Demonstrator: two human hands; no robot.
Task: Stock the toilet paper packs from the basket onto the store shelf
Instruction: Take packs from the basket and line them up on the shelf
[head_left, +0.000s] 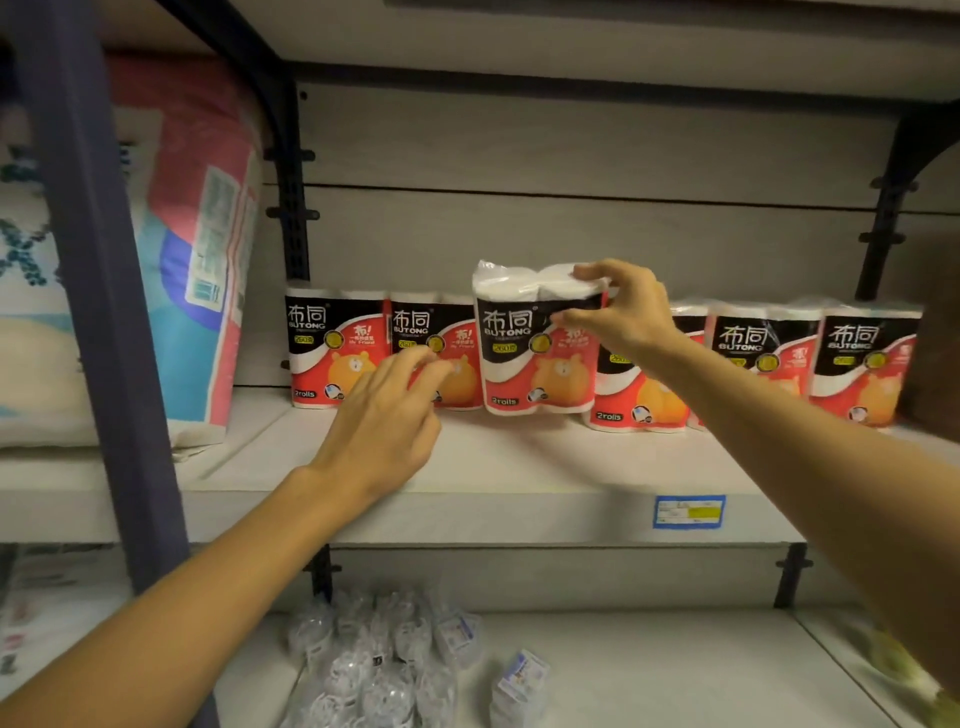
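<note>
Several red, black and white toilet paper packs stand in a row at the back of the pale store shelf (519, 467). My right hand (621, 312) grips the top right corner of one pack (524, 343), which stands upright, slightly forward of the row, in the middle. Two packs (324, 345) stand to its left and three more (862, 364) to its right. My left hand (387, 415) hovers over the shelf with fingers apart, its fingertips touching the front of the second pack (460, 364) from the left. The basket is out of view.
A large pink and blue wrapped bundle (192, 249) fills the left shelf bay behind a dark upright post (98, 291). A blue price label (688, 512) sits on the shelf's front edge. Small clear-wrapped items (379, 660) lie on the lower shelf.
</note>
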